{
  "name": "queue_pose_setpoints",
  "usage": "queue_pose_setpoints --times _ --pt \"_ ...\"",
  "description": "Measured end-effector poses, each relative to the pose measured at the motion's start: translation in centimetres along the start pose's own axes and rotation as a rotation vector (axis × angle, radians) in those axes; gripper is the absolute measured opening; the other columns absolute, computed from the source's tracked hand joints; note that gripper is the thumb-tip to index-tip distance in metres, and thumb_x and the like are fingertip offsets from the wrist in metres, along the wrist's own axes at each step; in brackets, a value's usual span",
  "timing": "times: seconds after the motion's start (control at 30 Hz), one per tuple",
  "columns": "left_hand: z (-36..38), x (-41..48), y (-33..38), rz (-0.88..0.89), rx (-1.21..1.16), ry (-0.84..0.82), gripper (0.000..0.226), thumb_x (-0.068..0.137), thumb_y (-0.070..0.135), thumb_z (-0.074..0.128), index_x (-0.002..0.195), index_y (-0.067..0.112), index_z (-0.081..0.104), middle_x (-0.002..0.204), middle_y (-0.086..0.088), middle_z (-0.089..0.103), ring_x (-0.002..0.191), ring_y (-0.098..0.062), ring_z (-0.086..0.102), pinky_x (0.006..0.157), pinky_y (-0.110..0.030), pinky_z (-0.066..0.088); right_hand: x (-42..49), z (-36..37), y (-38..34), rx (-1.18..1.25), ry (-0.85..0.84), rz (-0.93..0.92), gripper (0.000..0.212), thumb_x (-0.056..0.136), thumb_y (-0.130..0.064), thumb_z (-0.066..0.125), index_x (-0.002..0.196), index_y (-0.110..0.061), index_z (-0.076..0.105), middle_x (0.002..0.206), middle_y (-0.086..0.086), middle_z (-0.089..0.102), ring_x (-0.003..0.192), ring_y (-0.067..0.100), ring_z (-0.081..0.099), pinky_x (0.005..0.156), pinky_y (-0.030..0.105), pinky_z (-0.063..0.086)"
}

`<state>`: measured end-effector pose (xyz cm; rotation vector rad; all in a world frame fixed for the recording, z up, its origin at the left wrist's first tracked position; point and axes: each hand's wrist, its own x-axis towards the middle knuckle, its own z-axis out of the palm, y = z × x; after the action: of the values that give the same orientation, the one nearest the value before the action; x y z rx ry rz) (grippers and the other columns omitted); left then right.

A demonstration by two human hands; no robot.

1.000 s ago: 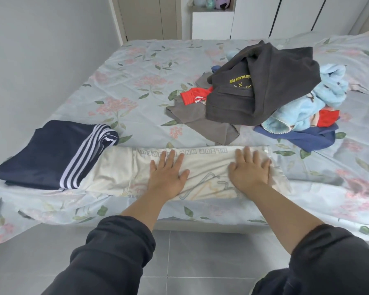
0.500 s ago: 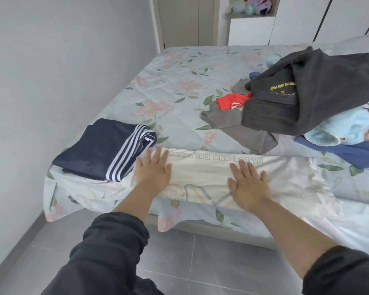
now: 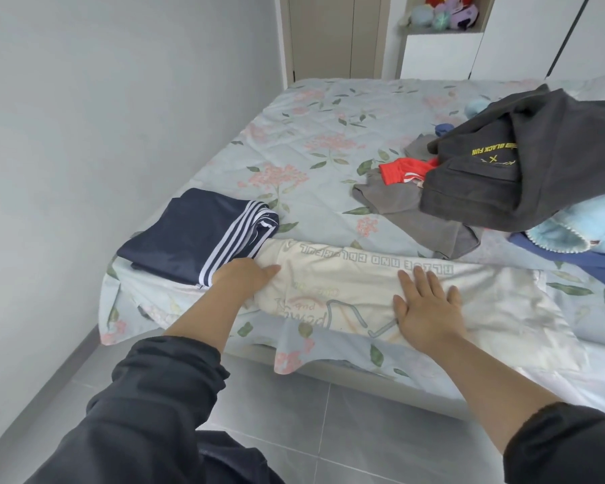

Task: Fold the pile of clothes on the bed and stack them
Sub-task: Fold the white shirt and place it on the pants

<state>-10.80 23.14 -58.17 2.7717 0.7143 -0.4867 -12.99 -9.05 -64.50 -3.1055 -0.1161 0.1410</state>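
One cream printed shirt [image 3: 357, 284] is lying as a long folded band along the near edge of the bed [image 3: 311, 113]. Right hand [image 3: 426, 309] is pressing it, fingers straight. Left hand [image 3: 245, 278] is touching its left end, grip unclear. One folded navy garment [image 3: 189, 235] is lying left, one loose pile [image 3: 524, 169] far right.

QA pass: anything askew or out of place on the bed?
Nothing spilled or damaged. The left end of the cream shirt butts against, maybe slips under, the folded navy striped garment, where the left hand rests. The heap at right is unfolded.
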Motion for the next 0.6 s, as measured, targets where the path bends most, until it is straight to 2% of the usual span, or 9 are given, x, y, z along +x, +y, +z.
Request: queue_pose_setpoints --times 0.03,0.13,0.17,0.23,0.3,0.37,0.47,0.53,0.6 --pt "-0.3 -0.1 -0.1 0.006 -0.051 -0.035 0.078 0.083 0.074 0.040 0.124 0.009 0.052 0.067 -0.003 0.071 0.065 -0.018 0.068 0.059 -0.027 0.046 0.0 0.0 0.0 -0.003 -0.001 -0.001 0.062 0.092 -0.049 -0.001 0.151 -0.032 -0.006 0.160 -0.002 -0.011 0.147 0.019 -0.008 0.116 0.048 0.001" --pt "-1.1 0.2 -0.4 0.092 -0.191 -0.056 0.080 0.083 0.058 0.061 0.135 0.000 0.044 0.126 -0.011 0.057 0.110 -0.027 0.058 0.081 -0.031 0.043 0.0 0.0 0.0 -0.011 0.001 -0.001 0.062 0.092 -0.049 0.000 0.152 -0.031 -0.005 0.160 -0.002 -0.010 0.147 0.020 -0.007 0.116 0.048 0.002" --pt "-1.3 0.1 -0.5 0.146 -0.208 -0.044 0.072 0.083 0.050 0.065 0.132 0.000 0.048 0.129 -0.011 0.054 0.114 -0.027 0.054 0.085 -0.031 0.042 0.0 -0.1 0.0 -0.012 0.001 -0.002 0.062 0.092 -0.049 0.000 0.152 -0.031 -0.005 0.160 -0.002 -0.010 0.147 0.020 -0.006 0.116 0.048 0.002" --pt "-1.6 0.0 -0.6 0.214 -0.230 0.032 0.035 0.082 0.036 0.067 0.102 0.008 0.061 0.103 -0.006 0.057 0.093 -0.021 0.058 0.073 -0.028 0.044 -0.1 -0.2 0.0 -0.010 0.003 -0.006 0.062 0.092 -0.049 0.000 0.152 -0.030 -0.004 0.160 -0.002 -0.009 0.147 0.019 -0.006 0.116 0.048 0.003" --pt "-1.9 -0.5 -0.9 0.190 -0.212 0.204 0.020 0.082 0.028 0.060 0.075 0.013 0.050 0.080 -0.001 0.044 0.067 -0.017 0.048 0.056 -0.026 0.037 -0.2 -0.2 0.0 -0.008 0.004 -0.011 0.063 0.092 -0.049 0.000 0.152 -0.030 -0.004 0.160 -0.002 -0.009 0.147 0.019 -0.005 0.117 0.048 0.003" --pt "-2.1 -1.1 -1.7 0.116 -0.106 0.356 0.022 0.088 0.032 0.054 0.083 0.011 0.051 0.082 0.000 0.047 0.068 -0.020 0.049 0.056 -0.027 0.038 -0.3 -0.2 0.0 -0.006 0.007 -0.015 0.063 0.092 -0.049 0.000 0.152 -0.030 -0.003 0.160 -0.002 -0.008 0.147 0.020 -0.005 0.117 0.048 0.004" --pt "-1.9 -2.2 -2.3 0.111 0.018 0.353 0.026 0.092 0.038 0.047 0.088 0.013 0.054 0.089 -0.003 0.059 0.075 -0.022 0.053 0.060 -0.029 0.040 -0.4 -0.6 0.0 0.003 0.000 -0.015 0.062 0.094 -0.048 0.002 0.152 -0.029 -0.002 0.161 0.000 -0.007 0.147 0.020 -0.004 0.116 0.048 0.005" --pt "-1.2 -2.5 -2.3 0.282 0.037 0.422 0.023 0.093 0.027 0.047 0.108 0.014 0.058 0.109 -0.005 0.059 0.096 -0.026 0.054 0.071 -0.034 0.045 -0.6 -1.0 -0.2 -0.003 -0.025 -0.020 0.060 0.096 -0.047 0.005 0.152 -0.028 0.000 0.161 0.001 -0.005 0.147 0.021 -0.002 0.116 0.049 0.005" --pt "-0.6 -2.6 -1.5 0.503 -0.006 0.496 0.038 0.091 0.012 0.048 0.128 0.012 0.055 0.124 -0.008 0.056 0.116 -0.027 0.047 0.086 -0.038 0.045 -0.5 -1.7 0.1 0.023 -0.040 -0.058 0.057 0.098 -0.044 0.013 0.152 -0.027 0.008 0.160 0.002 0.002 0.146 0.022 0.004 0.115 0.047 0.008"
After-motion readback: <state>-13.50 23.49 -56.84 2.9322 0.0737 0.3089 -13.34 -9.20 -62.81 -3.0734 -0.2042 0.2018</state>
